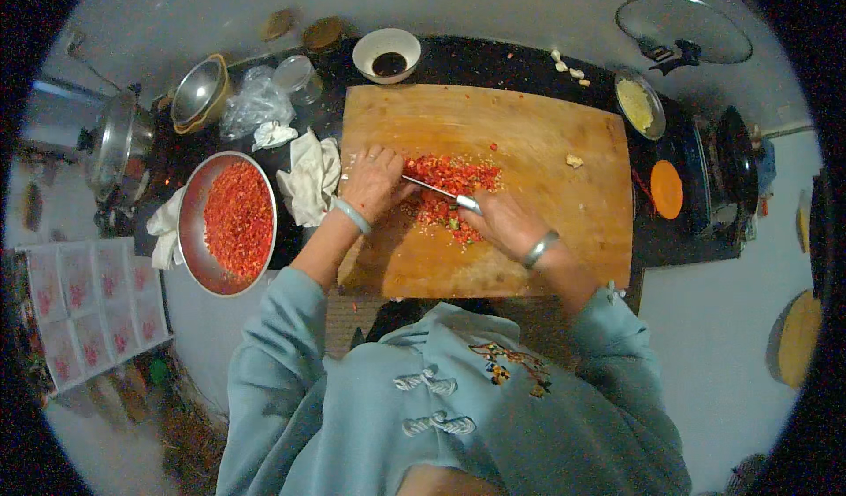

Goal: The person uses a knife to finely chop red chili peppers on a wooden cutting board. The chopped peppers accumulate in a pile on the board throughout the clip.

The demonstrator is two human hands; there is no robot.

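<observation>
My right hand (509, 222) is closed on the pale handle of a kitchen knife (433, 187), whose blade points up and left over a heap of chopped red chili peppers (462, 175). Near the blade's tip lies my left hand (378, 177), at the left part of the wooden cutting board (562, 245); whether its fingers hold the blade's end or anything else I cannot tell. Seeds and a few green bits are scattered among the peppers. A small pale yellow piece (574, 161) sits apart on the board's right side. More chopped red pepper (238, 225) fills much of a metal bowl (187, 258) to the left.
Behind the board stands a white bowl (404, 41) with dark liquid. White cloths (310, 179), a plastic bag (254, 109) and a clear jar (301, 80) are at the left. To the right are garlic cloves (576, 73), a dish of minced yellowish food (634, 106) and an orange disc (666, 189).
</observation>
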